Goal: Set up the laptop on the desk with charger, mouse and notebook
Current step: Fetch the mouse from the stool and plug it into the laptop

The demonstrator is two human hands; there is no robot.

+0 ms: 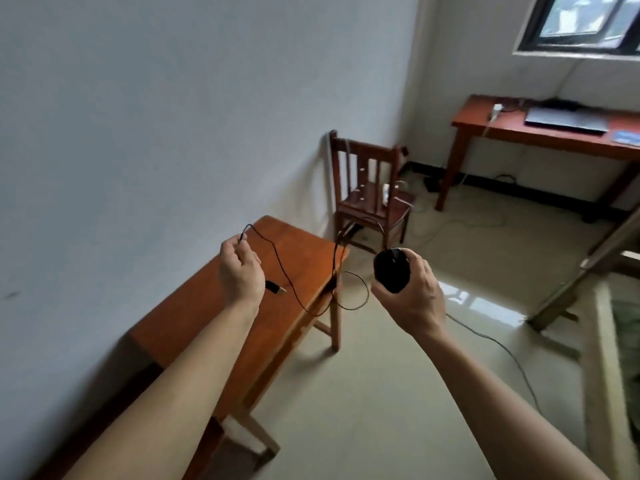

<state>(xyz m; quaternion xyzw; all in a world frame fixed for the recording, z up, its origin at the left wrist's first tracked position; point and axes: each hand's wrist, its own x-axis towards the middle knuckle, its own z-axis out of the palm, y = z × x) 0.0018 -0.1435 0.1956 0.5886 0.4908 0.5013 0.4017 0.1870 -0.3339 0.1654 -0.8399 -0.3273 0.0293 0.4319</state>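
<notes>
My right hand (412, 292) grips a black wired mouse (391, 270) in the air, beyond the near table's corner. Its thin black cable (294, 292) loops across to my left hand (240, 268), which pinches it; the USB plug (276, 287) sticks out below that hand. Far off at the upper right, a closed dark laptop (566, 121) lies on a wooden desk (485, 128) under the window. A white charger (496, 111) rests on the desk's left end, and a blue notebook (625, 136) lies right of the laptop.
A bare wooden table (214, 317) stands against the left wall under my left arm. A wooden chair (370, 195) with a white object on its seat sits in the corner. Cables trail over the tiled floor (381, 393). A bed frame (595, 341) edges in at the right.
</notes>
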